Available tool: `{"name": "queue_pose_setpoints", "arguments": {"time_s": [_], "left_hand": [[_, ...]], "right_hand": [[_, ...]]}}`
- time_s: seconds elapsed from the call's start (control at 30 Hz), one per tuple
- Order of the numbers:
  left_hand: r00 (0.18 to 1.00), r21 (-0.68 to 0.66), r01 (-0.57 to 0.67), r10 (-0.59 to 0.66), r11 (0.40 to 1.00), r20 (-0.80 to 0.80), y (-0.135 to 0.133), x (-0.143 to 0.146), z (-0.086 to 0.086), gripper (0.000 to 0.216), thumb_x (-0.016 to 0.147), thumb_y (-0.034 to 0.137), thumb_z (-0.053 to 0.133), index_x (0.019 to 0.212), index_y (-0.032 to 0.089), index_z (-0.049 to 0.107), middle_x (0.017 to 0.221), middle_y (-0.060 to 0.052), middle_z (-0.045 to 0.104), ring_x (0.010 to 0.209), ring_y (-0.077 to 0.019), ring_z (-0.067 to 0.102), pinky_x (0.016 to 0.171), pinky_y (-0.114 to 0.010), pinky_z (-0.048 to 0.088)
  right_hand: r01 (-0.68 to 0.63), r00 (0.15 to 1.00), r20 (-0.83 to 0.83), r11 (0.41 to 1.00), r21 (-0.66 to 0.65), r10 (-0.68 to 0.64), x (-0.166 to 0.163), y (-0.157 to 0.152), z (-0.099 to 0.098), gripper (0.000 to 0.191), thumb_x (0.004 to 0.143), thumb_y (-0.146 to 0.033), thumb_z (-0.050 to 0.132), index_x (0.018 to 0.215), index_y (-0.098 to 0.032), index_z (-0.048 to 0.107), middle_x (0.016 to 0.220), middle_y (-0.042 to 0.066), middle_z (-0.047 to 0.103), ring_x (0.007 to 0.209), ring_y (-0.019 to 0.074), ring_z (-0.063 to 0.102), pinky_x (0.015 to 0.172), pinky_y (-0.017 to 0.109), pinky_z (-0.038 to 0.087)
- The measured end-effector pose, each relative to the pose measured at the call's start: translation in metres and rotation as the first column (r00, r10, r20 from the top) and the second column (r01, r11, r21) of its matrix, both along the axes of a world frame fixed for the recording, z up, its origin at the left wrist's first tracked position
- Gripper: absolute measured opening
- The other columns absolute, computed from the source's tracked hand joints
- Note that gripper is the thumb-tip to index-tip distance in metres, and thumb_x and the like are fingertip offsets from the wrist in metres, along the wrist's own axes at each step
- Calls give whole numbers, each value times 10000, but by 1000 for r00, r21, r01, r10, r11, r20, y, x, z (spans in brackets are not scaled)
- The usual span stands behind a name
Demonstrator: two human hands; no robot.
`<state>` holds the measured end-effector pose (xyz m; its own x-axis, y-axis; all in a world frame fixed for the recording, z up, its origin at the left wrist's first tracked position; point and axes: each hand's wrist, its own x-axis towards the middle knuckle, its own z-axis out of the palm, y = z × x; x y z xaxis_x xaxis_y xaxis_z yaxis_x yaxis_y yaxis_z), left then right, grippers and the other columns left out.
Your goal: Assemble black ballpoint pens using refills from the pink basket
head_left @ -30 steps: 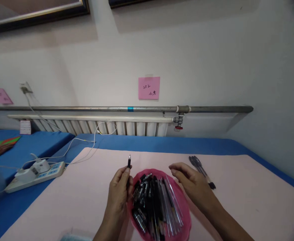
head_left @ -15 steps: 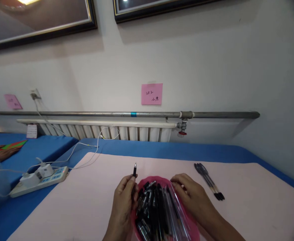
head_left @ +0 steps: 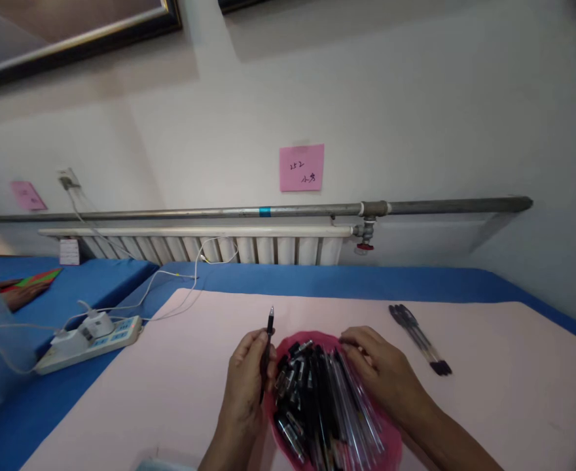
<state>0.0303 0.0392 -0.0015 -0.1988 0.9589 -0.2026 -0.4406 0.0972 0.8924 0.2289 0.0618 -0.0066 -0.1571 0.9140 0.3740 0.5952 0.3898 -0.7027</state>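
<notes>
Right hand (head_left: 383,376) has dropped onto the bowl (head_left: 390,446) rim, grip unclear — left hand (head_left: 246,386) pinches pen (head_left: 270,324).

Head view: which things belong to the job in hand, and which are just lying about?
In hand: left hand gripping a black pen; right hand over the pink bowl of pens; separate pens on the mat.
Lying about: power strip, pink note, radiator.

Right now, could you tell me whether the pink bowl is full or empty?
Full: black and clear pens heap the pink bowl, hiding its bottom. The left hand holds a single pen.
</notes>
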Motion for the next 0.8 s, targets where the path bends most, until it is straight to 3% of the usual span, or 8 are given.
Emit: {"name": "queue_pose_setpoints", "arguments": {"time_s": [0.23,0.53,0.7,0.8], "left_hand": [[999,3,7,-7,1000,37,0,-3,-2,275,684,383,671,801,156,566,562,45,527,383,-33,369,337,-155,219],[992,3,-67,67,998,111,3,-13,-1,301,662,370,679,831,145,573,570,48,508,409,-38,388,347,-152,221],[990,4,-71,70,997,122,4,-13,-1,281,674,347,660,838,135,578,556,49,503,398,-35,375,339,-149,209],[990,9,-64,63,998,123,4,-12,0,258,687,339,650,830,138,575,551,52,500,395,-34,370,338,-149,212]], "right_hand": [[31,999,18,1000,-6,-31,4,-5,18,189,812,-218,432,772,-219,617,799,37,661,740,193,609,668,318,464],[-188,976,97,977,-97,197,-15,-22,22,174,824,-147,450,821,-211,611,826,28,642,778,180,588,700,313,436],[-449,860,227,889,-86,457,-42,-41,17,161,812,-113,467,811,-205,599,825,26,644,781,179,547,731,325,390],[-489,787,370,865,-115,494,-55,-48,9,161,766,-92,510,819,-199,619,822,28,661,778,192,537,741,350,357]]}}
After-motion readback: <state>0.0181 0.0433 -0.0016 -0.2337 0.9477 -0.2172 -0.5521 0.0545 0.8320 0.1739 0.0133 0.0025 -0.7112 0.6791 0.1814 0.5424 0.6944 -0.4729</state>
